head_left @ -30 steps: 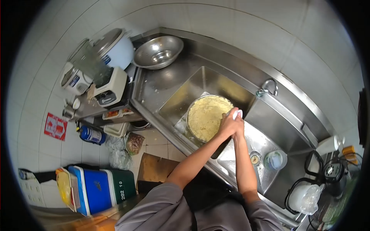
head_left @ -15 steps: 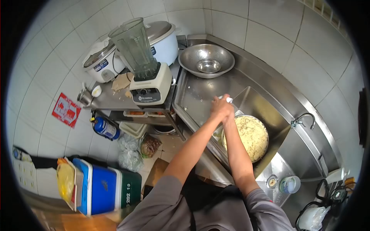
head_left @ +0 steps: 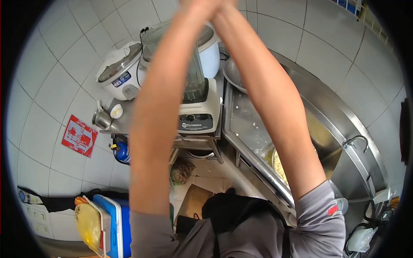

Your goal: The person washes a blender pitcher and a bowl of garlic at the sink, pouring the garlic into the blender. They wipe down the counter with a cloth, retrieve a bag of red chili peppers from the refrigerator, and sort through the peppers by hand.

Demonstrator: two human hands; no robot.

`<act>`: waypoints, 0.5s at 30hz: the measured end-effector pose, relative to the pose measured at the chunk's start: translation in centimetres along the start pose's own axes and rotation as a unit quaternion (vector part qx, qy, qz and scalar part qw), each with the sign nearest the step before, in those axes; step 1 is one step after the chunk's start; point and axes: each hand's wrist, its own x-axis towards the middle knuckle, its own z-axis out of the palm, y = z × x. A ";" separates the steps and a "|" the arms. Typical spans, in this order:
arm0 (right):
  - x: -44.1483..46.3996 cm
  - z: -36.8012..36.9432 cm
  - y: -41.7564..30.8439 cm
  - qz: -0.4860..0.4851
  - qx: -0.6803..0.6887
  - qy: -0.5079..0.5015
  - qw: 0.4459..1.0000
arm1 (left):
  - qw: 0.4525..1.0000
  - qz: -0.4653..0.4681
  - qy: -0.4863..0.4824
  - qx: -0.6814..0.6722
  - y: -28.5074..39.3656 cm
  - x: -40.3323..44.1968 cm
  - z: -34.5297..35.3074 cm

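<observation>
At the top edge of the view, my left hand [head_left: 198, 4] and my right hand [head_left: 224, 5] come together, raised and stretched out in front. Only the wrists and the lower parts of the hands show, blurred; the fingers and anything in them lie beyond the frame. Behind my left forearm is a Dynamex blender [head_left: 198, 116] with a clear jug [head_left: 195, 86]. A steel bowl [head_left: 232, 74] is partly covered by my right forearm. That arm also hides most of a round container of pale yellow, crumbly food [head_left: 279, 167] in the sink [head_left: 330, 148].
A white rice cooker [head_left: 122, 81], a small white bowl [head_left: 116, 111] and a metal pot [head_left: 102, 118] share the left counter. On the right is a curved tap [head_left: 356, 142]. Low at left stand a blue cooler box [head_left: 124, 225] and a yellow bag [head_left: 88, 223].
Both hands have swung up from over the sink, where they were closed together around something small and white, to the top edge. The camera view has turned left.
</observation>
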 end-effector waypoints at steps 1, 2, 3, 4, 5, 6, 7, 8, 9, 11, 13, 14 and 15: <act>1.7 1.4 1.5 0.014 -0.013 0.027 0.999 | 0.997 0.002 0.037 -0.061 -0.8 0.5 -1.9; 3.0 2.3 3.0 0.029 -0.024 0.058 0.998 | 0.996 -0.010 0.040 -0.073 -1.9 0.7 -2.7; 4.3 3.4 4.9 0.054 -0.048 0.094 0.993 | 0.995 -0.024 0.045 -0.086 -3.1 0.9 -3.3; 5.1 3.6 6.6 0.076 -0.074 0.123 0.987 | 0.997 0.017 0.060 -0.054 -5.8 1.4 -3.0; 5.8 3.6 8.2 0.094 -0.114 0.137 0.980 | 0.995 0.058 0.078 -0.021 -9.5 2.2 -1.6; 6.1 3.5 9.4 0.104 -0.157 0.136 0.973 | 0.990 0.098 0.096 0.011 -12.1 2.6 -0.6; 6.3 3.1 10.2 0.107 -0.218 0.119 0.963 | 0.991 0.094 0.095 0.018 -13.6 2.3 -0.1; 6.3 2.8 10.1 0.087 -0.292 0.074 0.950 | 0.991 0.089 0.092 0.023 -14.6 1.9 0.3; 6.2 2.5 10.2 0.062 -0.362 0.033 0.930 | 0.992 0.083 0.091 0.028 -15.4 1.8 0.7; 4.1 2.5 8.2 0.103 -0.536 -0.049 0.836 | 0.989 0.096 0.101 0.046 -16.7 1.5 1.3; 5.7 1.7 9.1 -0.010 -0.595 -0.065 0.801 | 0.989 0.096 0.094 0.054 -17.2 1.1 1.4; 7.3 1.5 9.7 -0.068 -0.620 -0.074 0.778 | 0.991 0.089 0.083 0.053 -16.9 1.1 1.1; 8.9 1.4 10.2 -0.126 -0.641 -0.082 0.753 | 0.993 0.083 0.073 0.052 -17.0 1.1 0.9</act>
